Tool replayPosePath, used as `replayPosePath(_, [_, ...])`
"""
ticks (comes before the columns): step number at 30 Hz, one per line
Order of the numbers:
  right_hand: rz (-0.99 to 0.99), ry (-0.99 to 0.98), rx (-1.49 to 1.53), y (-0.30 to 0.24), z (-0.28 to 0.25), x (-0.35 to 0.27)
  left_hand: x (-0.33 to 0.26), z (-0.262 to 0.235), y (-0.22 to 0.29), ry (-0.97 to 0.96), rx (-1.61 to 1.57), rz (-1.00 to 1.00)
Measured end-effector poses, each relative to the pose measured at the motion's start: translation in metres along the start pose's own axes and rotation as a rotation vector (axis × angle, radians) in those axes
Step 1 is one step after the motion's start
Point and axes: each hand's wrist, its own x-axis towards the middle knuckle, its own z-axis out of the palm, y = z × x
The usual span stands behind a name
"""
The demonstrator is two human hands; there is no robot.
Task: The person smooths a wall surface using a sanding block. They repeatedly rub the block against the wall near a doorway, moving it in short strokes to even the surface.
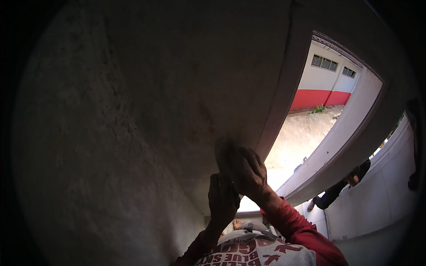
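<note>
Both of my hands are raised close together against a dim grey plastered wall [177, 88], beside a window opening. My right hand [248, 173] is uppermost, its fingers bent and pressed together at the wall's surface. Something dark and blurred lies at its fingertips, too dark to name. Just below and to the left is my left hand [222, 197], its fingers curled upward in deep shadow. What it holds, if anything, is hidden. The two hands touch or nearly touch near the wrist of the right one.
Right of my hands, the pale window frame [350, 126] opens onto bright ground and a white and red building [326, 84]. Another person in dark trousers [330, 195] is at the far right, by a light wall [364, 204]. A rough wall [84, 155] rises at left.
</note>
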Motion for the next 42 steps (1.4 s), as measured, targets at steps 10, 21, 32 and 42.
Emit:
replayPosePath(10, [0.027, -0.056, 0.052, -0.015, 0.000, -0.001, -0.019, -0.006, -0.005, -0.014, -0.343, -0.242])
replayPosePath(21, [-0.074, 0.008, -0.010, -0.009, 0.004, -0.005, 0.003, -0.010, -0.015, 0.026, 0.282, 0.396])
replayPosePath(32, [-0.011, -0.041, 0.043, -0.009, 0.004, -0.009, -0.007, -0.008, -0.018, -0.006, 0.070, 0.133])
replayPosePath(42, [0.018, 0.008, 0.039, -0.013, 0.002, 0.005, 0.000, -0.019, -0.004, -0.003, 0.464, 0.466])
